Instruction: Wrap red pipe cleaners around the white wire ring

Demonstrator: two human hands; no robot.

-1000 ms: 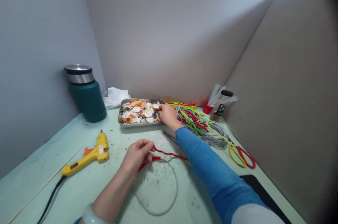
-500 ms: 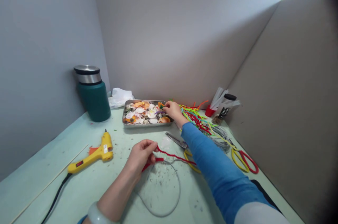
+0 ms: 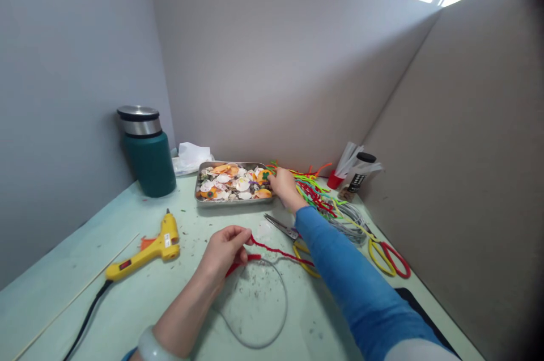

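Observation:
My left hand (image 3: 229,245) is pinched on a fuzzy red pipe cleaner (image 3: 276,249), whose strand stretches right toward the scissors. Below those fingers hangs a grey wire loop (image 3: 286,304), partly wrapped in red. My right hand (image 3: 284,185) reaches to the right end of a metal tray (image 3: 229,204) full of shells. Its curled fingertips are at the edge of an orange shell (image 3: 262,178) with a green piece on it; the hand hides part of the grip. Scissors with yellow handles (image 3: 281,226) lie partly under my right forearm.
A yellow glue gun (image 3: 144,256) and a thin stick (image 3: 80,293) lie left, near a teal flask (image 3: 151,160). Coloured pipe cleaners (image 3: 317,199), coiled grey wire (image 3: 351,222), red-and-yellow handles (image 3: 397,259), a red cup (image 3: 334,181) and a black-lidded jar (image 3: 359,177) are right.
My right hand has shifted slightly right at the tray, and the orange shell with the green piece shows more fully, a little further right. My left hand keeps its hold.

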